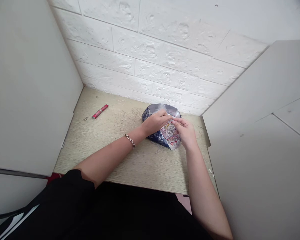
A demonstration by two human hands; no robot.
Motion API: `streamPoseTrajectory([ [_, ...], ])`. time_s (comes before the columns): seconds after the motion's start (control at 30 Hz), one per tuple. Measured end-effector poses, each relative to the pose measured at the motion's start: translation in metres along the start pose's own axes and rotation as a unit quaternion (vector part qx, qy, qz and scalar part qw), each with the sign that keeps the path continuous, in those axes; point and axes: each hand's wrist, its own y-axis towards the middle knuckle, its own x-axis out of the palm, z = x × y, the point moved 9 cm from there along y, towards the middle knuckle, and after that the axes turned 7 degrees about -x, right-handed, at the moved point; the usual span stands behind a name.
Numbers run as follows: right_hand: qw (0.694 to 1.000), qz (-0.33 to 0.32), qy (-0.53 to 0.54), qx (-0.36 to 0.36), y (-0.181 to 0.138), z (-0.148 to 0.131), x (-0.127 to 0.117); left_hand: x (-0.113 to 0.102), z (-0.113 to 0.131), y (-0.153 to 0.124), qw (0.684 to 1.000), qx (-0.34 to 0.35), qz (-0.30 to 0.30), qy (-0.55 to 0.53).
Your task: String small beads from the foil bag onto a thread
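Black cloth of the person's shirt (130, 213) fills the near edge. Beyond it, the left hand (158, 122) and right hand (186, 131) meet fingertip to fingertip, fingers drawn narrow; whether either grips anything is too small to tell. Right beneath them, on the counter (130, 166) near the wall (145, 75), sits a rounded bag (155, 136), dark blue with pale scrolling patterns and a greyish, shiny upper part. Glittering beads (168, 132) crowd its right half, mostly clear and pink, dotted with red and yellow. A chain bracelet (130, 141) circles the left wrist. Farther left lies a red tube (100, 111), well apart.
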Motion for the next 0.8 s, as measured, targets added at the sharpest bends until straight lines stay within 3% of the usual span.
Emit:
streamPoseTrajectory([
  [0.8, 1.000, -0.003, 0.002, -0.003, -0.0007, -0.0020, 0.0026, 0.0095, -0.0032, -0.0035, 1.000, 0.001, -0.017, -0.025],
])
